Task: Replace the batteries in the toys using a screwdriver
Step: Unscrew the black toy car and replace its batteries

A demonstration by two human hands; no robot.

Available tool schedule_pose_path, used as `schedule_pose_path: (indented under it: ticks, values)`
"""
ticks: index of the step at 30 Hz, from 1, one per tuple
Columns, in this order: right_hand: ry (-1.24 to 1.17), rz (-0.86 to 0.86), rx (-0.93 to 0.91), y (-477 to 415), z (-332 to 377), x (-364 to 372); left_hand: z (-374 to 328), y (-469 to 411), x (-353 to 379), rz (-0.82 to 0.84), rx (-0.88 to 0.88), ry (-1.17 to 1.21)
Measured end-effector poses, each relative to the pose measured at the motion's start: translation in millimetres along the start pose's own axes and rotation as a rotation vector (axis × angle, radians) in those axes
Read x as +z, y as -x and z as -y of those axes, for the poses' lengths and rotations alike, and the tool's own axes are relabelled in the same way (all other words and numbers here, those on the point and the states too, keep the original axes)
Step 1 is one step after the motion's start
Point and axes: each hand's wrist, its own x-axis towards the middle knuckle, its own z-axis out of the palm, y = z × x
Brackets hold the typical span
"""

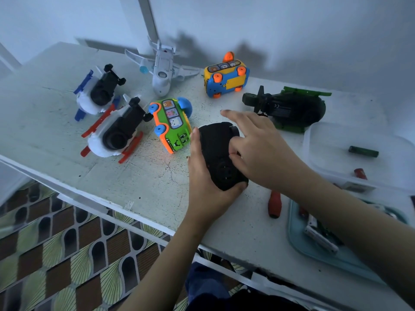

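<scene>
A black toy (216, 151) lies upside down in the middle of the white table (67, 122). My left hand (202, 176) grips it from the left and below, with the thumb along its left side. My right hand (258, 151) rests on the toy's right half, some fingers curled against its underside and the index finger stretched out past it. A red-handled screwdriver (274, 204) lies on the table just right of my left wrist, partly hidden under my right forearm.
Other toys lie around: a green bus (173, 125), a yellow-blue car (226, 78), a white plane (162, 68), two white-black helicopters (101, 90) (116, 133), a dark green helicopter (289, 108). A clear box (350, 153) holds a green battery (363, 151). A teal tray (314, 245) holds batteries.
</scene>
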Motion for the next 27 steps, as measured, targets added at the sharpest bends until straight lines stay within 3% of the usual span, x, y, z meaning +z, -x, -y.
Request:
schedule_pose_path:
  ticks: [15, 27]
  values:
    - [-0.018, -0.193, -0.125, 9.2, -9.5, 14.9, -0.2, -0.4, 0.0, -0.006, -0.012, -0.010]
    - [-0.136, -0.293, -0.052, 21.6, -12.1, 31.3, -2.4, -0.1, 1.2, -0.023, -0.002, -0.007]
